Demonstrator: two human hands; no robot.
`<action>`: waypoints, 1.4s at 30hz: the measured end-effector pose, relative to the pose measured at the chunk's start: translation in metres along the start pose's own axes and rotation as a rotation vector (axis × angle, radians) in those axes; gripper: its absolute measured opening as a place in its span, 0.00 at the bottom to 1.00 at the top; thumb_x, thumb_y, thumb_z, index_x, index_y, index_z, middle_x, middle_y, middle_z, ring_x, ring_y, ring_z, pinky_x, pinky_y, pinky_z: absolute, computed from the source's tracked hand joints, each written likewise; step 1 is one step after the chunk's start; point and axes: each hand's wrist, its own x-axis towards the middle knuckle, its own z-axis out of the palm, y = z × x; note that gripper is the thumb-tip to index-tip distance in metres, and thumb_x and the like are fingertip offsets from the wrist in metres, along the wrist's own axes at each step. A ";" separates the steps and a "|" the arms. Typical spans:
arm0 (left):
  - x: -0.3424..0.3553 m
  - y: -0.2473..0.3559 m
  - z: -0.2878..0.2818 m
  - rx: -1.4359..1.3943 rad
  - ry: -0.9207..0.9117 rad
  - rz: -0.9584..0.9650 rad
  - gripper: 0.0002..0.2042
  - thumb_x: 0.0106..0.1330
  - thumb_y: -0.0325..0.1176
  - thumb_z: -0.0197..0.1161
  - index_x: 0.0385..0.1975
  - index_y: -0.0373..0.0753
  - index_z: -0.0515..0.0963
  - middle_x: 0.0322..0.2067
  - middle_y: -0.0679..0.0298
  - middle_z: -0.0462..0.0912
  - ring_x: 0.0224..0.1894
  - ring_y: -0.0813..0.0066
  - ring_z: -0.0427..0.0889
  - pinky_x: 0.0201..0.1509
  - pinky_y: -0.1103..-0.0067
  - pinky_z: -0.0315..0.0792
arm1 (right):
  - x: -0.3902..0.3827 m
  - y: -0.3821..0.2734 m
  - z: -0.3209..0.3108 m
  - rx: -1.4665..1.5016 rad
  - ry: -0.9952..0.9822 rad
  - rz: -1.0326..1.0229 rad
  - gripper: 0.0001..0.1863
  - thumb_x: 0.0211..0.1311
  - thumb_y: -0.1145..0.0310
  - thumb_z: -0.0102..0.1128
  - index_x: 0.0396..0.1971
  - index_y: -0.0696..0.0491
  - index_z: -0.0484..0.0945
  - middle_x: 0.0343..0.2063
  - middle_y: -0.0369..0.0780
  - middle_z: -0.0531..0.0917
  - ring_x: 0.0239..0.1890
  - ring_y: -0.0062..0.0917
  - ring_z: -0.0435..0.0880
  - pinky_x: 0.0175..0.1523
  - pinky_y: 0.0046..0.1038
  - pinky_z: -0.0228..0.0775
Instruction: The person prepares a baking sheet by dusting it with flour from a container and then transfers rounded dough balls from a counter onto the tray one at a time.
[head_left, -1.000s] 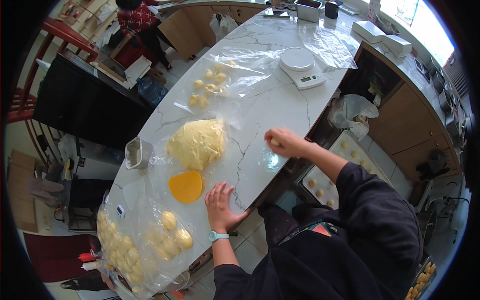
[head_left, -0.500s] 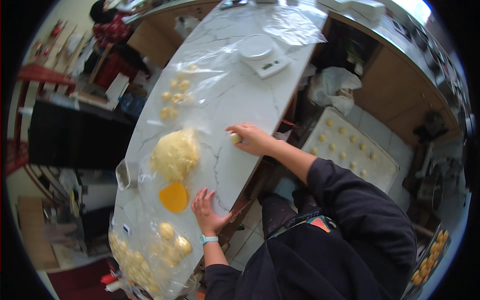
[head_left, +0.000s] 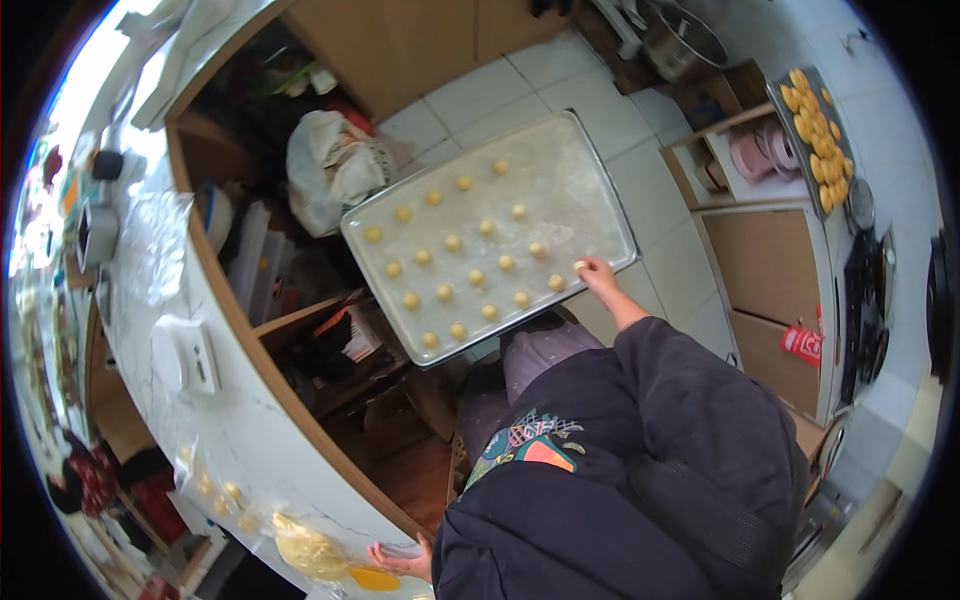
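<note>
Over the near right corner of the baking tray, my right hand pinches a small pale dough ball in its fingertips. Several similar balls sit spaced in rows on the tray, among them one dough ball just left of that hand. My left hand rests at the counter's edge with its fingers apart and nothing in them. Beside it are an orange scraper and a large yellow dough mass. Smaller dough pieces lie farther along under clear plastic.
The marble counter curves along the left, with a white kitchen scale on it. A white plastic bag stands against the tray's far left corner. At right, a dark tray of golden baked pieces sits above a cabinet.
The view has swung right from the counter to the tray. My right hand has carried the dough ball from the counter to the tray. My left hand stays at the counter.
</note>
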 end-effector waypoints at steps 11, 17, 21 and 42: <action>0.012 -0.005 0.001 0.046 -0.020 0.069 0.43 0.45 0.59 0.70 0.58 0.39 0.65 0.60 0.51 0.65 0.63 0.50 0.63 0.64 0.56 0.57 | 0.003 0.013 -0.002 -0.180 0.237 -0.269 0.22 0.48 0.75 0.71 0.46 0.56 0.77 0.39 0.40 0.81 0.34 0.25 0.83 0.41 0.27 0.77; -0.001 -0.006 -0.004 0.054 -0.028 0.050 0.43 0.45 0.58 0.70 0.58 0.38 0.64 0.60 0.50 0.65 0.63 0.50 0.63 0.64 0.56 0.57 | -0.006 0.006 -0.008 -0.262 0.188 -0.362 0.24 0.46 0.77 0.70 0.47 0.54 0.76 0.42 0.42 0.78 0.37 0.28 0.81 0.43 0.27 0.76; 0.002 -0.005 -0.003 0.047 -0.042 0.053 0.43 0.46 0.58 0.70 0.58 0.38 0.64 0.60 0.50 0.65 0.63 0.49 0.62 0.64 0.55 0.57 | -0.022 -0.002 -0.018 -0.415 0.044 -0.397 0.23 0.46 0.75 0.69 0.46 0.53 0.74 0.45 0.44 0.76 0.38 0.34 0.80 0.44 0.31 0.74; 0.009 0.035 -0.017 -0.063 0.023 -0.166 0.40 0.38 0.52 0.74 0.55 0.45 0.68 0.61 0.57 0.67 0.65 0.53 0.62 0.66 0.58 0.54 | -0.204 -0.272 0.176 0.181 -1.452 -0.403 0.19 0.61 0.77 0.59 0.53 0.55 0.73 0.40 0.38 0.78 0.41 0.22 0.80 0.49 0.21 0.72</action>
